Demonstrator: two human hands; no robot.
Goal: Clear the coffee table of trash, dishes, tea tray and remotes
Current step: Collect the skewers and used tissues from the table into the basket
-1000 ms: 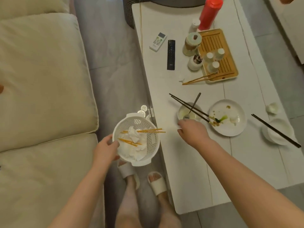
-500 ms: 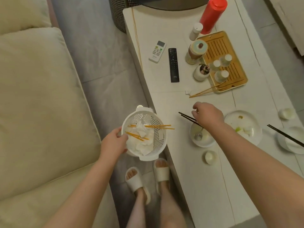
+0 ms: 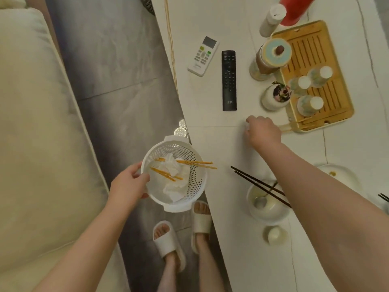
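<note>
Two remotes (image 3: 229, 80) beyond right hand (image 3: 264, 131)

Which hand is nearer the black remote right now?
Right. The right hand is on the table just below and right of the black remote; the left hand grips the white basket off the table's edge, farther away.

A home living room, as I see it from the head camera.

A cream sofa (image 3: 37, 144) faces the white coffee table (image 3: 210, 127) across grey floor tiles; on that table lie two remotes (image 3: 229, 81), a bamboo tea tray (image 3: 336, 66) and used dishes (image 3: 267, 202).
</note>
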